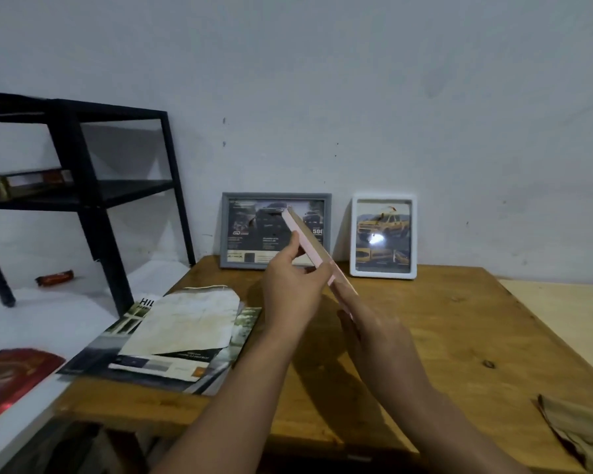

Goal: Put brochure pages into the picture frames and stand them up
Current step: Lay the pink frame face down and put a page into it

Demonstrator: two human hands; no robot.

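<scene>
Above the wooden table (459,336) I hold a pink picture frame (307,239) edge-on, tilted up toward the wall. My left hand (293,285) grips its left side, fingers curled over the edge. My right hand (377,340) holds the lower right edge, with its fingers along the frame. Against the wall stand a grey frame (243,230) with a dark car page and a white frame (383,236) with a yellow truck page. Loose brochure pages (182,333) lie on the table's left part.
A black metal shelf (83,186) stands at the left on a white surface, with books on its lower level. A red printed sheet (11,378) lies at the near left. Brown paper (575,429) lies at the table's near right corner.
</scene>
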